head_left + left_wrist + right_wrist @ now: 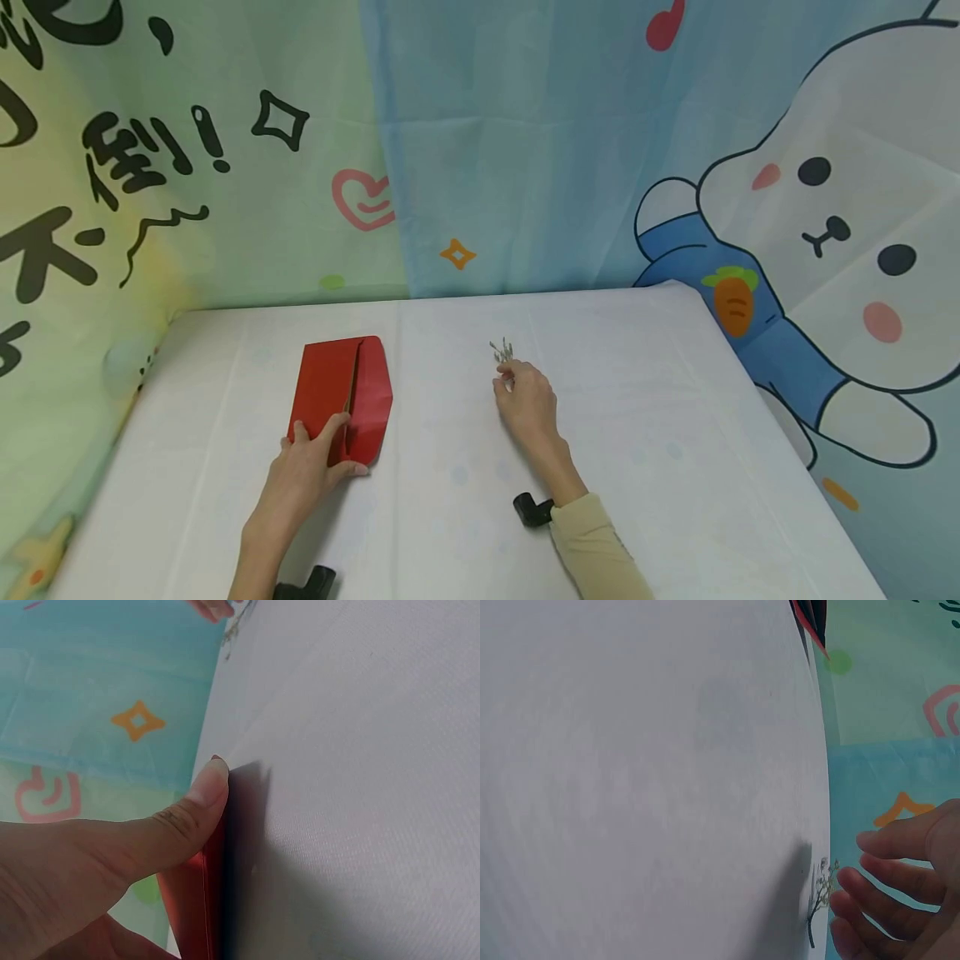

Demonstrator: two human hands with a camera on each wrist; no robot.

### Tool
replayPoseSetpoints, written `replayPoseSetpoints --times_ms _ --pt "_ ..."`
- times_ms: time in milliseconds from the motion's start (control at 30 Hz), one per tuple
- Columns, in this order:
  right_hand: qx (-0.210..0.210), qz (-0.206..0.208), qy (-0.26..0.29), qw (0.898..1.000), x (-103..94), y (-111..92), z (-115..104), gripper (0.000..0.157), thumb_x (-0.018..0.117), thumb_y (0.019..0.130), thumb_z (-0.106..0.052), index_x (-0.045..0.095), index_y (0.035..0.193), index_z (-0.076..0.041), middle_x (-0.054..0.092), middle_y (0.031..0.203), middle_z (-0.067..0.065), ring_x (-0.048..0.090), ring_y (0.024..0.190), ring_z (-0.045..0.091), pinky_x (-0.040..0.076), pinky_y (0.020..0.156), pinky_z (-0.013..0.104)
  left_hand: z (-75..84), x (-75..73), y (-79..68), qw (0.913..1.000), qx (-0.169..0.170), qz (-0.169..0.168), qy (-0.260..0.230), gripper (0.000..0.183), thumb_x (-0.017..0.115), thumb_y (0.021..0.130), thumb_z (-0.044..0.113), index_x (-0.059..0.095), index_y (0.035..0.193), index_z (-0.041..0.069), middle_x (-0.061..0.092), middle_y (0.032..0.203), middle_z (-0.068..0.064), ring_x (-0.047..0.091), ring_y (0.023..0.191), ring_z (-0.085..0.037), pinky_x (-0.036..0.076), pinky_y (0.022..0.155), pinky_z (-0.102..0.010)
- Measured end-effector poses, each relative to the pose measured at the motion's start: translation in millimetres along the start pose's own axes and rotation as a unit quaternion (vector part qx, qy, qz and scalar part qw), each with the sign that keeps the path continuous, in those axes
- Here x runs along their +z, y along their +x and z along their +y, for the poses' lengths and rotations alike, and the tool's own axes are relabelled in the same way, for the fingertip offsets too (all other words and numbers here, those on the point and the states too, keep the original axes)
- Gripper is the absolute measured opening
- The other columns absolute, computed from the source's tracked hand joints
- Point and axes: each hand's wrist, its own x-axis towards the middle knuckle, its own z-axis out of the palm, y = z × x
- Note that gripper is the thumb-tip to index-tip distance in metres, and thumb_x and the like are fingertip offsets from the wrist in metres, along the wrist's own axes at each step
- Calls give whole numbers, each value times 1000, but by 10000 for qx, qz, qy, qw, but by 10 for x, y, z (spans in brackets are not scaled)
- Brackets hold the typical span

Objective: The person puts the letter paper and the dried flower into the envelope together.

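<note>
On the white tabletop [450, 500] lies a red paper envelope [324, 379], its flap [372, 400] folded out to the right. My left hand [303, 471] holds its near edge, with the thumb at the flap's lower corner and the index finger at the opening. The left wrist view shows the thumb [191, 817] pressed on the red edge. A small dried sprig [823, 900] lies further right, near the table's far side. Beside it is my right hand [527, 400], fingers loosely bent and thumb apart; the right wrist view shows nothing pinched between them.
A printed cloth backdrop [487, 150] hangs behind the table and along its left side. Black wrist camera mounts [532, 510] sit at both wrists. White tabletop lies between the envelope and the sprig.
</note>
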Motion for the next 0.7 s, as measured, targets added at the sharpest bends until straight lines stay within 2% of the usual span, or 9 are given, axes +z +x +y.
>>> replayPoseSetpoints --times_ms 167,200,267,400,533,600,700 --pt "275 -38 63 9996 -12 57 78 21 72 85 -12 71 105 -5 70 92 8 67 84 25 54 70 38 -2 7 3 10000 -17 40 26 72 81 75 43 47 133 20 49 120 -42 53 91 -53 51 64 -48" --pt "318 -41 57 9995 -11 68 92 22 72 85 -12 70 105 -4 70 93 9 67 85 25 54 70 38 -1 7 4 10000 -10 45 30 72 81 75 43 47 133 20 48 121 -42 53 92 -55 52 64 -49" --pt "384 -14 -14 9993 -10 86 116 24 73 85 -12 69 106 -3 69 95 11 66 86 26 54 70 39 3 6 6 10000 -22 45 10 71 81 74 43 47 133 20 50 118 -41 53 89 -51 50 62 -46" --pt "526 -10 -208 9984 -27 105 130 30 72 85 -15 67 110 -1 68 99 15 65 89 30 54 70 42 13 -1 5 10000 -36 41 1 71 81 74 43 47 132 19 47 123 -44 52 94 -55 51 63 -47" --pt "735 -82 -409 9964 -41 134 115 35 72 85 -17 65 114 3 66 104 20 65 94 37 55 72 49 13 0 0 10000 -25 72 10 71 82 73 42 48 131 20 50 118 -41 52 90 -51 50 61 -45" --pt "793 -141 -497 9955 -46 147 101 34 70 85 -17 66 112 4 66 104 21 65 95 39 54 73 52 13 3 1 10000 -27 75 3 71 82 73 43 48 131 20 51 115 -39 52 88 -49 49 60 -44" --pt "864 -261 -596 9941 -47 154 83 29 67 86 -15 68 109 3 66 103 21 64 95 39 53 74 54 12 7 8 10000 -32 45 5 71 82 73 43 48 132 21 50 117 -40 52 90 -51 50 62 -45"
